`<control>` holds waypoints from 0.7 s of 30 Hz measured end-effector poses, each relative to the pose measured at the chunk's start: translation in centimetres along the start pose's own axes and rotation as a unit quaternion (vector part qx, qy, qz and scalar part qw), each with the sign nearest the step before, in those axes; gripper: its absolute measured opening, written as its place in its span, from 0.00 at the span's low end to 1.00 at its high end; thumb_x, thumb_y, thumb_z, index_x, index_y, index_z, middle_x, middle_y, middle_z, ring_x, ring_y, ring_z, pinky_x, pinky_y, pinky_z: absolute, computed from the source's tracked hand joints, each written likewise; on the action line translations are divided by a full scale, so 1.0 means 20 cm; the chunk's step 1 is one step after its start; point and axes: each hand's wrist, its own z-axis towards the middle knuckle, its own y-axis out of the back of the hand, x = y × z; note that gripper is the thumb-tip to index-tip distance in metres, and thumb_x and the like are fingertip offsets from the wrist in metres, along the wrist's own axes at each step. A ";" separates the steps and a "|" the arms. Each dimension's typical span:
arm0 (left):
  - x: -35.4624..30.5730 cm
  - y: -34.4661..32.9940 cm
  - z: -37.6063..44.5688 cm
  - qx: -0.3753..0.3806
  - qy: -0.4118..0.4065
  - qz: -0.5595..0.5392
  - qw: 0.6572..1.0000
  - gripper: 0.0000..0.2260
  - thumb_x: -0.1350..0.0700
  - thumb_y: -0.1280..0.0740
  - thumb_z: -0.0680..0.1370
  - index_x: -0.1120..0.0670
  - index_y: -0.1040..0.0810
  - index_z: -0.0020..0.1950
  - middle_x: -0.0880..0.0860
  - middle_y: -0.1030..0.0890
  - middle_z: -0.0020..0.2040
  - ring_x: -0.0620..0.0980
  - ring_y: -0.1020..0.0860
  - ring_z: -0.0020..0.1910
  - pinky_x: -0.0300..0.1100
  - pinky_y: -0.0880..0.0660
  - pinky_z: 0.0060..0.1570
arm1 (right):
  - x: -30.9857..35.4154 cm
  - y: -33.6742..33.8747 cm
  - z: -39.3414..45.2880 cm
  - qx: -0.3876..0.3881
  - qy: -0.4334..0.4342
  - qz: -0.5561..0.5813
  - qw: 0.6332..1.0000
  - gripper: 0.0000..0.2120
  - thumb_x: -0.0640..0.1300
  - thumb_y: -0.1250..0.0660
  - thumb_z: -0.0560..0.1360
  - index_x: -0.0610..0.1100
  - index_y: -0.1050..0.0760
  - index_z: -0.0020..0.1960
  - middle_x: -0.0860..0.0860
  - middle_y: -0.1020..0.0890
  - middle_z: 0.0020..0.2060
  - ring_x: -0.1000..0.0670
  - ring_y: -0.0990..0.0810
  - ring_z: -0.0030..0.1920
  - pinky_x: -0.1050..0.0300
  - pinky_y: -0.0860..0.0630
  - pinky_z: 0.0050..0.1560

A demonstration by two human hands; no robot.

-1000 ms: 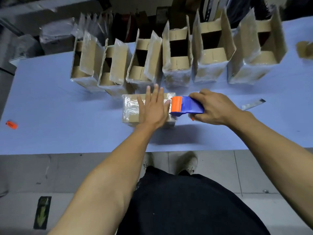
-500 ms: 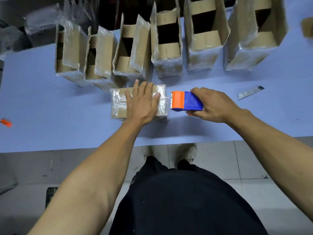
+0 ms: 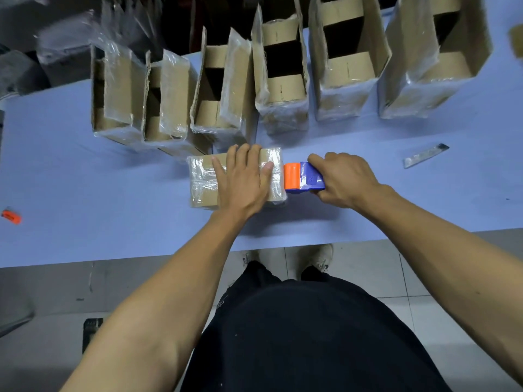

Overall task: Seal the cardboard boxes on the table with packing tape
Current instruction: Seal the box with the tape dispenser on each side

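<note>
Since a second ago my right hand (image 3: 346,178) has pulled the tape dispenser (image 3: 303,177) just off the closed box (image 3: 203,179), fingers curled round its handle. My left hand (image 3: 244,181) presses flat on that box, fingers straight and close together. Beyond, six open boxes (image 3: 278,72) stand in a row on the table (image 3: 85,193).

A small orange object (image 3: 11,217) is lying near the left edge of the blue table (image 3: 85,193). A metallic utility blade (image 3: 426,159) is resting well apart, at right. Grey floor tiles (image 3: 376,267) are being shown below.
</note>
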 end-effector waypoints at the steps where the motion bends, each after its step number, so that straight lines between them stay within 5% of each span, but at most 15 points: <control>1: 0.01 0.00 0.00 -0.004 -0.006 0.006 1.000 0.20 0.45 0.48 0.85 0.53 0.33 0.73 0.53 0.30 0.70 0.56 0.37 0.73 0.68 0.52 0.75 | 0.02 0.04 0.02 0.005 -0.004 -0.017 1.000 0.19 0.53 0.31 0.71 0.47 0.31 0.58 0.45 0.23 0.44 0.40 0.26 0.40 0.54 0.37 0.37; 5: 0.01 0.00 0.03 0.009 -0.027 0.035 0.999 0.20 0.44 0.50 0.84 0.52 0.33 0.71 0.54 0.29 0.65 0.57 0.34 0.67 0.69 0.50 0.73 | 0.13 0.16 0.08 0.017 -0.019 -0.107 0.994 0.19 0.50 0.28 0.68 0.47 0.29 0.56 0.45 0.22 0.44 0.42 0.28 0.39 0.53 0.38 0.40; 9: 0.03 0.01 0.02 0.007 -0.028 0.057 0.998 0.21 0.43 0.50 0.84 0.51 0.32 0.73 0.55 0.28 0.65 0.59 0.32 0.66 0.66 0.49 0.72 | 0.32 0.10 0.09 0.060 -0.056 -0.148 0.985 0.15 0.45 0.31 0.73 0.46 0.27 0.58 0.46 0.20 0.52 0.44 0.21 0.52 0.54 0.37 0.45; 14: 0.11 0.12 0.12 0.078 -0.029 0.056 0.995 0.25 0.35 0.49 0.82 0.46 0.35 0.74 0.58 0.25 0.65 0.62 0.27 0.62 0.54 0.32 0.55 | 0.22 0.08 0.05 0.037 -0.092 -0.132 0.986 0.20 0.44 0.29 0.69 0.46 0.30 0.59 0.45 0.22 0.50 0.42 0.22 0.49 0.53 0.37 0.43; 16: 0.17 0.14 0.15 0.125 -0.001 -0.001 0.992 0.26 0.34 0.47 0.82 0.42 0.38 0.77 0.57 0.24 0.68 0.61 0.26 0.66 0.53 0.30 0.54 | 0.18 0.09 0.04 0.009 -0.121 -0.108 0.987 0.20 0.44 0.29 0.70 0.45 0.30 0.60 0.44 0.22 0.48 0.40 0.22 0.47 0.53 0.37 0.41; 18: 0.22 0.12 0.11 0.148 0.031 -0.133 0.979 0.24 0.37 0.43 0.83 0.41 0.37 0.77 0.55 0.27 0.72 0.58 0.28 0.70 0.52 0.31 0.63 | 0.15 0.10 0.04 -0.021 -0.153 -0.068 0.986 0.20 0.46 0.30 0.70 0.44 0.30 0.60 0.42 0.22 0.46 0.38 0.22 0.46 0.53 0.37 0.40; 21: 0.19 0.07 0.02 0.137 0.100 -0.413 0.895 0.16 0.47 0.38 0.84 0.41 0.29 0.71 0.50 0.23 0.67 0.46 0.23 0.64 0.46 0.28 0.65 | 0.12 0.12 0.03 -0.074 -0.187 -0.007 0.979 0.20 0.50 0.29 0.71 0.45 0.29 0.60 0.42 0.21 0.46 0.37 0.22 0.46 0.54 0.36 0.38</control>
